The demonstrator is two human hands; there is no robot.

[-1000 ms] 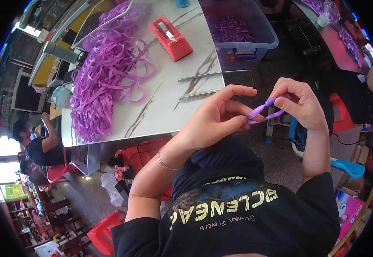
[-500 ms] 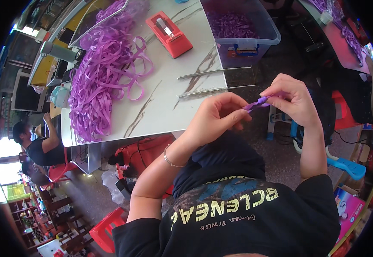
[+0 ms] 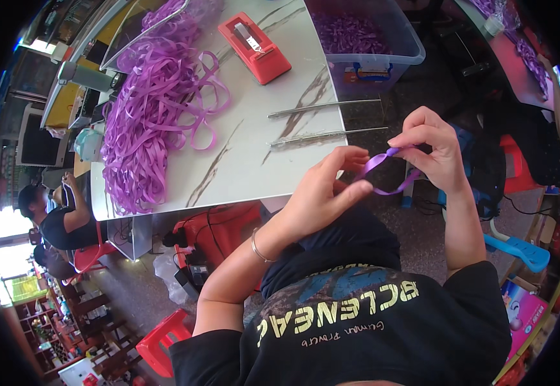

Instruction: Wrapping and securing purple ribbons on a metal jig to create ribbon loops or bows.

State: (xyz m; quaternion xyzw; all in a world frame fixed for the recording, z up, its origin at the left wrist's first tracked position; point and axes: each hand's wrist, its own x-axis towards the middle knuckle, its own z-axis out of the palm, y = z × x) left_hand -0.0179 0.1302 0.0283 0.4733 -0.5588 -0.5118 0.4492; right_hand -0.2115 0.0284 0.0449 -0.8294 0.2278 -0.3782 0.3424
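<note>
A thin purple ribbon (image 3: 395,190) curves in a small loop between my two hands, over the floor just off the table's corner. My right hand (image 3: 432,147) is closed, pinching the ribbon between thumb and forefinger at the top of the loop. Opposite it, my left hand (image 3: 329,184) has thumb and forefinger spread apart. One side of the loop reaches into that gap, near the thumb tip; the other left fingers are partly hidden. A big tangled heap of purple ribbon (image 3: 142,122) lies on the white marbled table (image 3: 241,161), left of my hands.
Two slim metal rods (image 3: 325,108) stick out past the table's right edge. Farther back stands a red tape dispenser (image 3: 254,50). A clear plastic bin (image 3: 373,61) holds purple pieces beside the table. A person (image 3: 61,209) sits at the far left; another person's arm (image 3: 558,112) shows at right.
My left thumb and forefinger have parted, and the ribbon, bunched between my hands before, has widened into a loop. The right hand keeps its pinch, nearly in the same place.
</note>
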